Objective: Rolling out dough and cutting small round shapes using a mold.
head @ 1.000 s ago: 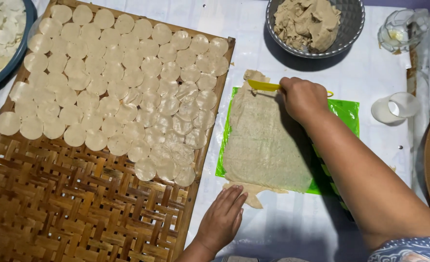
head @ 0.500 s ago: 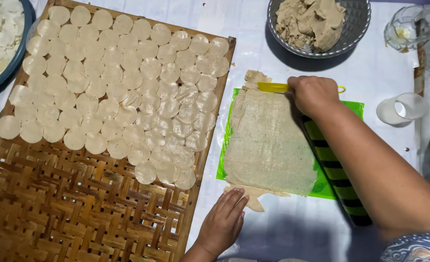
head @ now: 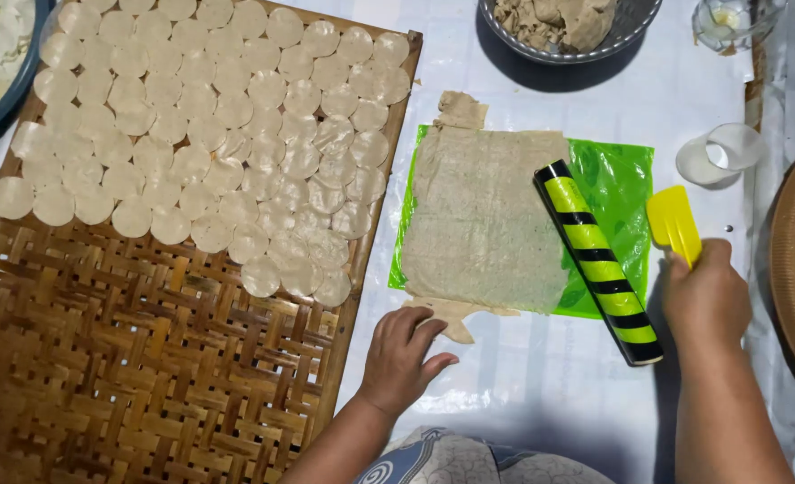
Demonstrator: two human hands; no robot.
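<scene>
One hand (head: 704, 296) around yellow scraper (head: 674, 222)

Bystanders around the work

A woven bamboo tray (head: 146, 385) with pale round discs (head: 209, 116) fills the left side; a metal bowl (head: 630, 27) of dough lumps sits at the far edge.

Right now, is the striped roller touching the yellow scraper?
Apart. The head view shows green plastic and white cloth between the striped roller and the yellow scraper, held by the right hand.
</scene>
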